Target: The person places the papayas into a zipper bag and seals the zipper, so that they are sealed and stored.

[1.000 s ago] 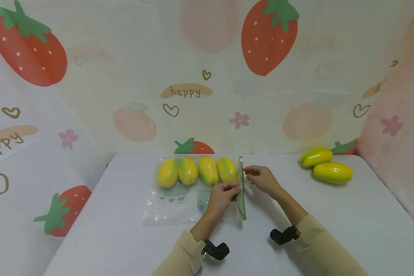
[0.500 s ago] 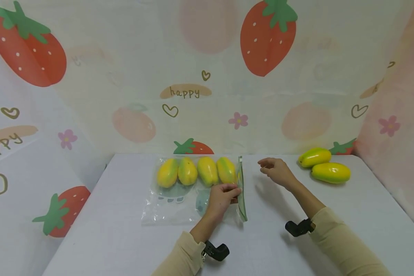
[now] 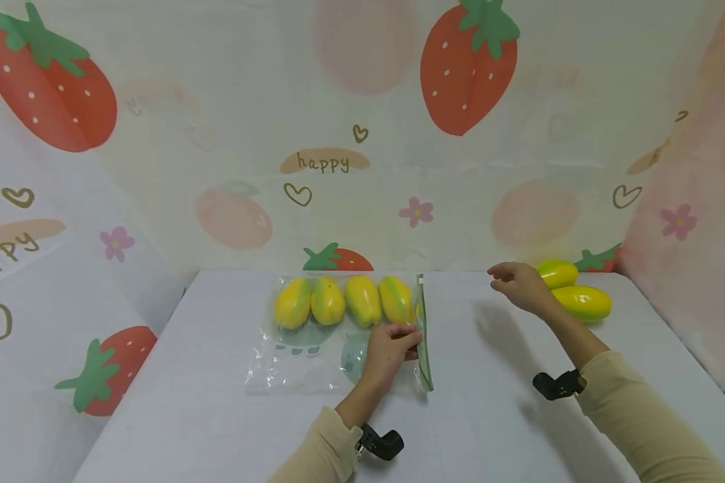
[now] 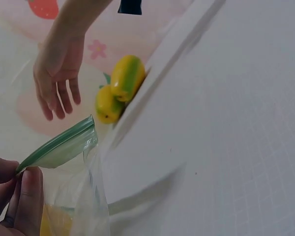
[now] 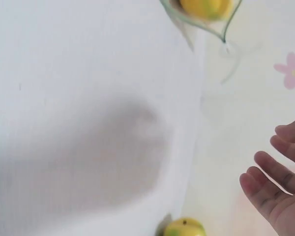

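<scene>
A clear plastic zip bag (image 3: pixel 302 376) with a green zip edge lies on the table, several yellow-green papayas (image 3: pixel 362 300) in its far part. My left hand (image 3: pixel 389 352) pinches the bag's green edge between thumb and fingers; in the left wrist view the bag's mouth (image 4: pixel 64 142) stands partly raised. My right hand (image 3: pixel 522 287) is in the air right of the bag, fingers loosely bent, holding nothing. Just beyond it two more papayas (image 3: pixel 583 303) lie at the table's back right, partly covered by the hand in the head view. The right wrist view shows its spread fingers (image 5: pixel 273 172).
The white table (image 3: pixel 175 402) meets a strawberry-printed cloth wall (image 3: pixel 248 134) at its back edge. A matching cloth side (image 3: pixel 701 268) rises at the right. Each wrist carries a black camera mount (image 3: pixel 380 443).
My right hand has moved away from the bag's edge, rightward and slightly back, to beside the two loose papayas. My left hand keeps its pinch on the bag.
</scene>
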The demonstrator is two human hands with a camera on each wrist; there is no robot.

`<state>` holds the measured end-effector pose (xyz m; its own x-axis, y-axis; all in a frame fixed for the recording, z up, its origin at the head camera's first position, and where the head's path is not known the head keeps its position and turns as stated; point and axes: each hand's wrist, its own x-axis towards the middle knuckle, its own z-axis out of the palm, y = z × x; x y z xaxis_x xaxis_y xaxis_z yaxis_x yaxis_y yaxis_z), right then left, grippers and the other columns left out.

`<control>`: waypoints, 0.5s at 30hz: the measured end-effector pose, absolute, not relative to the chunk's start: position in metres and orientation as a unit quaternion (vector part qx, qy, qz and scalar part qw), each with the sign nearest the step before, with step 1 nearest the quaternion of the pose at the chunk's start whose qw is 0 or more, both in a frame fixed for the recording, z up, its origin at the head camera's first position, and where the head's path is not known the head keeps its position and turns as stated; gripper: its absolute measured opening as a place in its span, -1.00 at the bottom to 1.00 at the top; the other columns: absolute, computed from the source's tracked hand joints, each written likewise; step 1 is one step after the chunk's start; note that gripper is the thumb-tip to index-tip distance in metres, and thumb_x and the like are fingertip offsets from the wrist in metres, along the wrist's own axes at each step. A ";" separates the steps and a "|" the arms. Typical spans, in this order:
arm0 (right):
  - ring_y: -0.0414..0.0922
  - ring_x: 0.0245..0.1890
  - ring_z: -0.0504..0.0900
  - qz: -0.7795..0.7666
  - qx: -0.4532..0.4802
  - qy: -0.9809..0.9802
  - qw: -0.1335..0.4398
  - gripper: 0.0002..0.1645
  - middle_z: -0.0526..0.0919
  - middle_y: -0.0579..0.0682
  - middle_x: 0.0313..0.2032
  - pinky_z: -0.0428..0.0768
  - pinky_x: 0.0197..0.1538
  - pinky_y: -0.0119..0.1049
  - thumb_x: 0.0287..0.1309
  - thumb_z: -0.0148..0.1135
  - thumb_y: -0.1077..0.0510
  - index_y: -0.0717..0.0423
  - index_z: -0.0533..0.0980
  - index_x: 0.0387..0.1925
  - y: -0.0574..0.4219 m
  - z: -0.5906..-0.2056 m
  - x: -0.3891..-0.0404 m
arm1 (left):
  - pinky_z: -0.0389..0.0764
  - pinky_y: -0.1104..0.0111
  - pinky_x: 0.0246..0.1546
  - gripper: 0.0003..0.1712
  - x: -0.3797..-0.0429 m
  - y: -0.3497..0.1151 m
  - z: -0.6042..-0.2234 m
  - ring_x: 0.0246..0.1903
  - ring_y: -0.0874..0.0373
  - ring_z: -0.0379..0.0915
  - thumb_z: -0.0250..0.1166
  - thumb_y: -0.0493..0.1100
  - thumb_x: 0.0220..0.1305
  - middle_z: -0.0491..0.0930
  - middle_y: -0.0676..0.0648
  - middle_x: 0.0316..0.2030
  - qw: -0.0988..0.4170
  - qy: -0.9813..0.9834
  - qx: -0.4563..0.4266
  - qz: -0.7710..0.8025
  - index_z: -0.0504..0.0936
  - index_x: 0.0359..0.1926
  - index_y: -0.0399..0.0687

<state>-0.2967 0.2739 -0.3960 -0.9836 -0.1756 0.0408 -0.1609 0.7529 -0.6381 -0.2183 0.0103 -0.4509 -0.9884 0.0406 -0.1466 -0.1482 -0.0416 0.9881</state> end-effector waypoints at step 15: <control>0.36 0.02 0.47 -0.236 -0.097 0.966 0.036 -0.52 0.48 0.52 0.05 0.50 0.05 0.24 0.33 0.05 0.18 0.50 0.41 0.13 0.347 -0.371 -0.302 | 0.69 0.43 -0.41 -0.78 -0.221 0.011 -0.459 -0.53 0.28 0.54 0.36 -0.28 0.17 0.68 -0.09 -0.40 0.063 0.710 -0.046 0.700 0.69 -0.18 -0.36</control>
<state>-0.3024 0.3469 -0.3712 -0.9784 -0.2053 -0.0241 -0.1711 0.8696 -0.4632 -0.2208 0.0114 -0.4585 -0.9877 0.0237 -0.1544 -0.1541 0.0163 0.9879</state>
